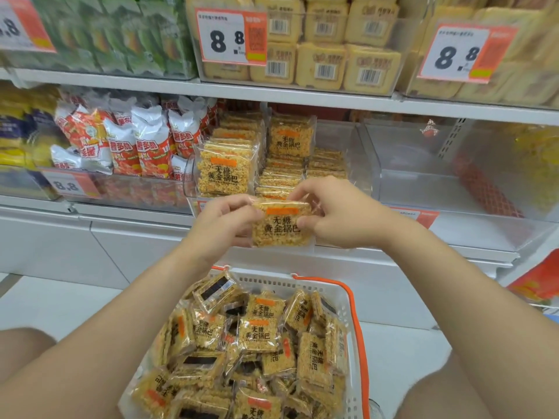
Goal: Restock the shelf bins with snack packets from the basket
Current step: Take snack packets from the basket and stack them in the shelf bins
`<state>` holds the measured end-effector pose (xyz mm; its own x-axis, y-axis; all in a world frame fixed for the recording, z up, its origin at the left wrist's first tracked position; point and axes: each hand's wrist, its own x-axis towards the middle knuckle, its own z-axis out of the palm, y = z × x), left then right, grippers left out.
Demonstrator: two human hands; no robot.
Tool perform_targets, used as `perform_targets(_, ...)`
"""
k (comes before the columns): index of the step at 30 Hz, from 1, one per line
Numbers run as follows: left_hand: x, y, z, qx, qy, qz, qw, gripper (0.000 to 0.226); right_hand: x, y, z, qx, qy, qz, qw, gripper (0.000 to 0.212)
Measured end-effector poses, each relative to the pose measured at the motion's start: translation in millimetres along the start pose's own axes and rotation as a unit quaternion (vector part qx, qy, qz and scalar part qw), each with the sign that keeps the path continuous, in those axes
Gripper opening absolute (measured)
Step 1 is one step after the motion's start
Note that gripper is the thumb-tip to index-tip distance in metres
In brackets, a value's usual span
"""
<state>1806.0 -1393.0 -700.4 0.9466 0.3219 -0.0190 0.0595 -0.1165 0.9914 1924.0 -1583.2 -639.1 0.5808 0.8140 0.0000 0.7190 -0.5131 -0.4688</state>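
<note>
Partway through restocking: my left hand (225, 220) and right hand (329, 213) pinch one packet (282, 226) by its edges before the half-filled bin (358, 146) (right rows low), the basket (272, 281) below heaped.

Golden-yellow packet (282, 226) with orange stripe and black characters; white basket (341, 293), orange-rimmed, apparently.
</note>
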Motion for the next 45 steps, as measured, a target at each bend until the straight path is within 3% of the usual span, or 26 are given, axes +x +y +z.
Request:
perform_targets(2,-0.3,2.8,-1.0,0.011,0.027,0.019,0.999,0.029,-0.3,-0.2,-1.1,0.024,0.012,0.014,1.0,0.04)
perform_targets(4,-0.1,3.7,-1.4,0.015,0.04,0.021,0.999,0.009,-0.1,-1.0,0.0,0.03,0.018,0.025,0.999,0.043)
perform_targets(5,-0.1,4.1,-1.5,0.016,0.044,0.019,0.999,0.017,0.5,-0.6,0.7,0.035,0.021,0.029,0.999,0.044)
perform_targets(7,-0.3,7.7,0.3,0.018,0.05,0.016,0.998,0.007,1.2,-1.6,1.0,0.059,0.033,0.037,0.997,0.043)
perform_targets(9,0.8,13.7,3.6,0.019,0.061,0.022,0.998,0.02,5.0,-0.7,0.5,0.091,0.055,0.045,0.993,0.041)
perform_targets(11,5.3,22.5,7.9,0.025,0.093,0.044,0.994,0.011,11.2,0.6,-0.8,0.128,0.081,0.055,0.987,0.036)
perform_targets(13,12.7,27.8,7.4,0.099,0.14,0.086,0.981,0.013,19.1,3.4,-2.6,0.181,0.13,0.066,0.973,0.031)
perform_targets(15,20.7,29.3,5.7,0.223,0.185,0.154,0.945,0.022,27.7,8.5,-4.3,0.191,0.206,0.08,0.956,0.028)
perform_targets(18,33.3,25.9,3.1,0.402,0.232,0.241,0.852,0.035,45.5,17.6,-2.2,0.128,0.311,0.091,0.937,0.03)
perform_targets(20,42.0,23.9,2.7,0.482,0.245,0.245,0.805,0.047,61.1,25.3,3.4,0.091,0.335,0.087,0.934,0.033)
perform_targets(22,49.6,23.3,4.6,0.523,0.238,0.229,0.786,0.057,79.8,36.5,10.4,0.047,0.338,0.084,0.936,0.036)
perform_targets(30,75.5,19.7,14.6,0.579,0.223,0.164,0.767,0.068,139.2,55.2,15.9,0.002,0.313,0.105,0.944,0.04)
perform_targets(34,81.7,16.5,14.6,0.602,0.231,0.147,0.75,0.071,154.3,58.8,12.3,0.041,0.354,0.152,0.922,0.026)
perform_targets(41,88.2,10.7,13.8,0.62,0.234,0.144,0.735,0.071,158.5,50.7,16.9,0.001,0.341,0.104,0.934,0.032)
perform_targets(45,86.6,9.6,11.2,0.609,0.232,0.158,0.742,0.073,152.7,48.4,15.4,-0.028,0.339,0.15,0.928,0.029)
